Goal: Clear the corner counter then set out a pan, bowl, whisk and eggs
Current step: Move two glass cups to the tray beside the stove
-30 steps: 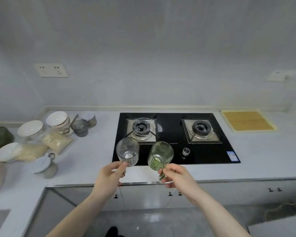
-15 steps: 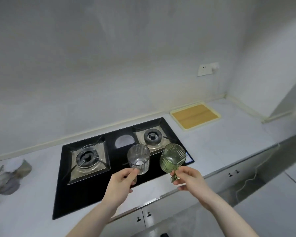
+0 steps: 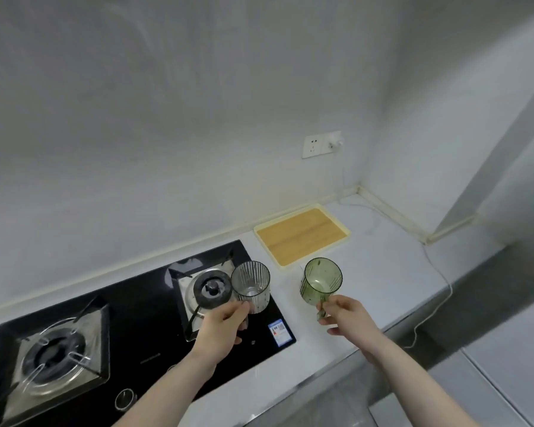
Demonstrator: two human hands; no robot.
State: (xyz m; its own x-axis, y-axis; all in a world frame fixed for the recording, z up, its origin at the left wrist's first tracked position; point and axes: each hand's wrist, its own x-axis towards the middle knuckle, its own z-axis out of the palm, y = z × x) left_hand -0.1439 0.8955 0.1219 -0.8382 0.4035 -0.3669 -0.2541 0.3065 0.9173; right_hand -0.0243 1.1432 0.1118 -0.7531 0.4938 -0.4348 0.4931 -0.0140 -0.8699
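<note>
Both ribbed glasses, clear (image 3: 251, 286) and green (image 3: 320, 281), stand upright, empty.

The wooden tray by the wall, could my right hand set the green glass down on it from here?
Probably yes. The right hand holds the green glass just in front of the tray, nothing stands between them, and the tray's surface looks bare.
</note>
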